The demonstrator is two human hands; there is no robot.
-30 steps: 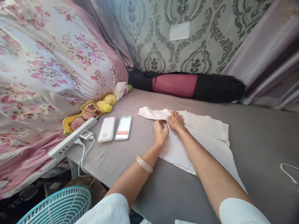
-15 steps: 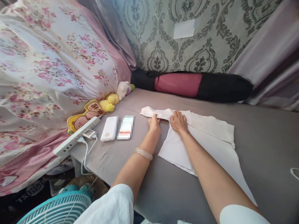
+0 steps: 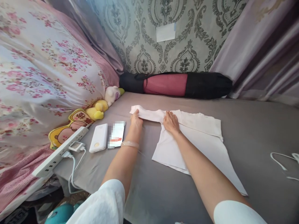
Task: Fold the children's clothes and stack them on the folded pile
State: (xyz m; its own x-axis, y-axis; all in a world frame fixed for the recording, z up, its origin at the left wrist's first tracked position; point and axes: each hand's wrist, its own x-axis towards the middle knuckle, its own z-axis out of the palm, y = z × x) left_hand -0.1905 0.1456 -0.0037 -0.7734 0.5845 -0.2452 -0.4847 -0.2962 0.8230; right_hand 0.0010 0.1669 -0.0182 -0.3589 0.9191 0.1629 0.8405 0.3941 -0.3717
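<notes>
A white shirt [image 3: 203, 149] lies on the grey sheet, one side folded over along its far edge, with a sleeve [image 3: 149, 114] stretched out to the left. Near the sleeve's end, my left hand [image 3: 136, 119] grips the cloth, thumb on top and the other fingers mostly hidden. A pale bangle circles that wrist. My right hand [image 3: 171, 123] rests flat where the sleeve meets the body of the shirt, its fingers stretched over the fabric.
Left of my arm lie a phone [image 3: 116, 134], a white power bank [image 3: 98, 138] and a power strip [image 3: 60, 151] with plugged-in cables. Plush toys [image 3: 97, 109] line the left side. A long black and pink bag [image 3: 165, 84] lies along the wall. White cable [image 3: 277, 158] is at right.
My left hand has slid left along the sleeve toward its end. The right hand stays at the same spot on the shirt. The view has turned a little to the right.
</notes>
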